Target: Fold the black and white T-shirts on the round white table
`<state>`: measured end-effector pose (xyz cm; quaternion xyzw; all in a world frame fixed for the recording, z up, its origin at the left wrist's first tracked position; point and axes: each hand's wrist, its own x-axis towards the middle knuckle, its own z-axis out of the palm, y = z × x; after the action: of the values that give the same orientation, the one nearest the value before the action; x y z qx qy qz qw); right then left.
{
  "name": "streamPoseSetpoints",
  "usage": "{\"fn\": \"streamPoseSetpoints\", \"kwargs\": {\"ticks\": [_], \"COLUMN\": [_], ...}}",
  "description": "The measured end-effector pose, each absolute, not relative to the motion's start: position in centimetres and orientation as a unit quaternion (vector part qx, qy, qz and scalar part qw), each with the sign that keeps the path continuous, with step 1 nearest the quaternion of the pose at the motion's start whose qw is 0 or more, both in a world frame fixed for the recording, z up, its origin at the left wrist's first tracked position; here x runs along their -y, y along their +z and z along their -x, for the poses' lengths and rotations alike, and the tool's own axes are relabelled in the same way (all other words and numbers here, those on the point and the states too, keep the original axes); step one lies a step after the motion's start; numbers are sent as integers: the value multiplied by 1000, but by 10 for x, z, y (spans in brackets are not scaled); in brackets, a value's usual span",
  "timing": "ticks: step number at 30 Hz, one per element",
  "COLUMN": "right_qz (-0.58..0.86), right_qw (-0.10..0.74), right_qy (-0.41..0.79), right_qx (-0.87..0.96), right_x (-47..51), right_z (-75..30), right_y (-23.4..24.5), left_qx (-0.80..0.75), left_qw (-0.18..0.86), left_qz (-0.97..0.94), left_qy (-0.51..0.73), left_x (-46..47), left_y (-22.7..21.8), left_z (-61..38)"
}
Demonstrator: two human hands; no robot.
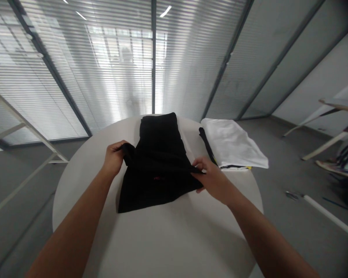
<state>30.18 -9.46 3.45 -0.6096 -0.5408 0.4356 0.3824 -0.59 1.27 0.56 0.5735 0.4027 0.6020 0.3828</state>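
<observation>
A black garment (162, 139), perhaps a T-shirt, lies partly folded across the middle of a round white table (150, 239). Small reddish lettering shows on its near part. My left hand (115, 158) is closed on a raised, bunched edge at the garment's left side. On the right, my right hand (210, 177) pinches the cloth's right edge between thumb and fingers. A raised fold of the fabric runs between both hands. The garment's near left corner rests on the table, and its far part lies flat.
Folded clothes with a white piece (234, 143) on top sit at the table's right edge; black and yellow fabric shows beneath. A white-framed stand (26, 123) is at left. Glass partitions with blinds (118, 58) rise behind. A white pole (330, 216) lies at right.
</observation>
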Motion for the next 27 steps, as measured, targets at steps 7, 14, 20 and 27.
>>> {"fn": "streamPoseSetpoints", "kwargs": {"ticks": [7,14,20,27], "right_qz": [556,500,479,437], "right_qw": [557,583,595,544], "right_qy": [497,531,553,625], "right_qx": [366,359,332,349], "right_x": [107,93,97,101], "right_z": [-293,-275,-271,-270], "right_y": [43,41,32,21], "left_qx": [-381,-424,-550,-624], "left_qw": [361,167,218,312], "left_qz": [-667,-840,-784,-688], "left_qy": [529,296,189,198], "left_x": [0,20,65,104], "left_y": [19,36,38,22], "left_z": [-1,-1,-5,-9]}}
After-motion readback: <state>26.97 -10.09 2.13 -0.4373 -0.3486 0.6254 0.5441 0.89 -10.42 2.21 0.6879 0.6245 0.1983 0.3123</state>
